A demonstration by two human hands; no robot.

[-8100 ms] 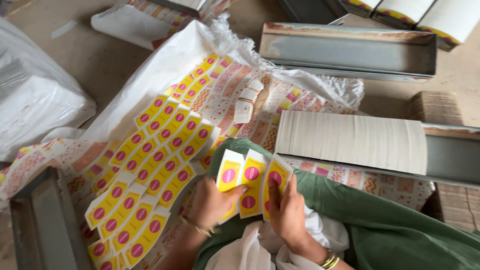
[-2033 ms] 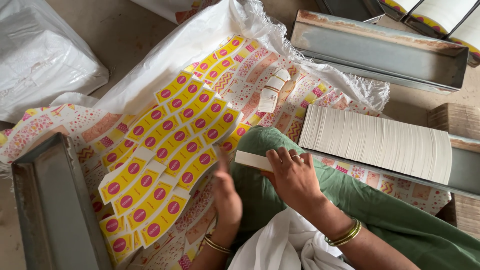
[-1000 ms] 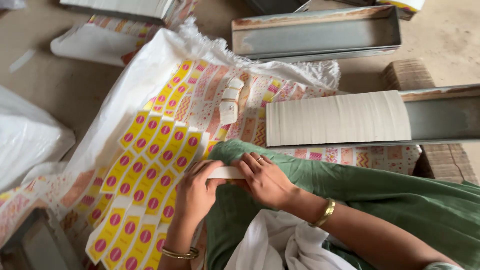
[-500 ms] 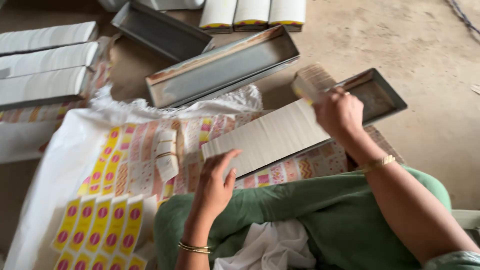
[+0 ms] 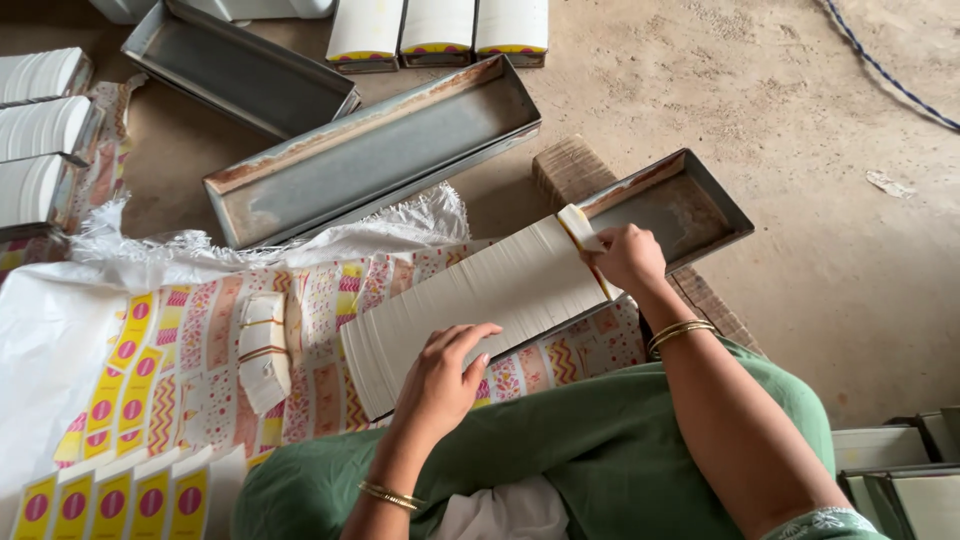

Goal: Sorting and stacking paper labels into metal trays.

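Note:
A long row of white cards (image 5: 470, 300) stands on edge in a grey metal tray (image 5: 690, 205) in front of me. My right hand (image 5: 628, 258) pinches a small bundle of cards (image 5: 580, 232) with yellow and red faces at the row's far end. My left hand (image 5: 445, 375) rests with fingers spread against the near end of the row. Both wrists wear gold bangles. My knees in green cloth (image 5: 600, 440) fill the lower middle.
Yellow cards with pink dots (image 5: 110, 495) lie in rows on a patterned sheet (image 5: 320, 300) at lower left, with banded white bundles (image 5: 263, 350). Empty metal trays (image 5: 380, 150) sit beyond; filled trays (image 5: 440, 25) line the top and left edges. Bare concrete floor (image 5: 800, 130) extends right.
My right hand has come down from above the tray and set its small bundle against the far end of the card row. My left hand stays at the near end.

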